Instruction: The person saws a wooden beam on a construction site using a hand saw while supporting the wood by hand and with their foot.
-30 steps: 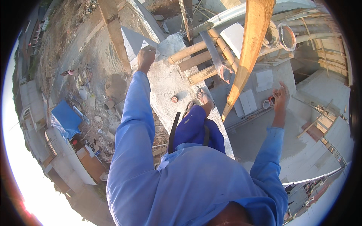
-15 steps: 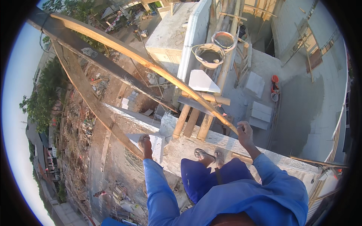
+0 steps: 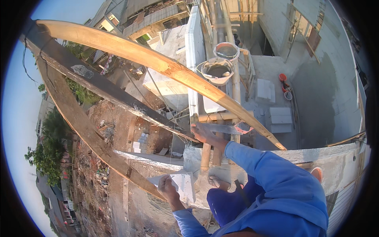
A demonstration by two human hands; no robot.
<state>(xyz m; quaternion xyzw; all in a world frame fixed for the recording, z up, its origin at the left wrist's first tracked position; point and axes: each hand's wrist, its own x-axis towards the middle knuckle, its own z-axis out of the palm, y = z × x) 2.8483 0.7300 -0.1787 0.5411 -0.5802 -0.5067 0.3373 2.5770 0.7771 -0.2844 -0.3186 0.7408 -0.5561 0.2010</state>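
My left hand [image 3: 169, 188] is closed in a fist, above a white block [image 3: 184, 187] and beside the low end of a curved-looking wooden plank [image 3: 87, 129]. A thin upright line shows just above this fist; whether it runs into the fingers I cannot tell. My right hand [image 3: 202, 133] reaches across to the left with curled fingers, at the left end of a flat grey blade-like piece [image 3: 222, 128] with a reddish end. That piece lies by a bamboo crosspiece [image 3: 215, 117]. What the right fingers hold is hidden. A light wooden beam [image 3: 173, 70] slants above both.
Two buckets of grey mortar, the near one [image 3: 217, 71] and the far one [image 3: 227, 50], stand on bamboo poles. A dark beam [image 3: 98, 85] runs below the light one. Wall tops drop to rubble ground [image 3: 92, 185] left and a floor with white blocks [image 3: 280, 119] right.
My right hand has left the light beam's low end and moved left to the grey piece. My left hand sits farther right and lower in view. The head view has shifted.
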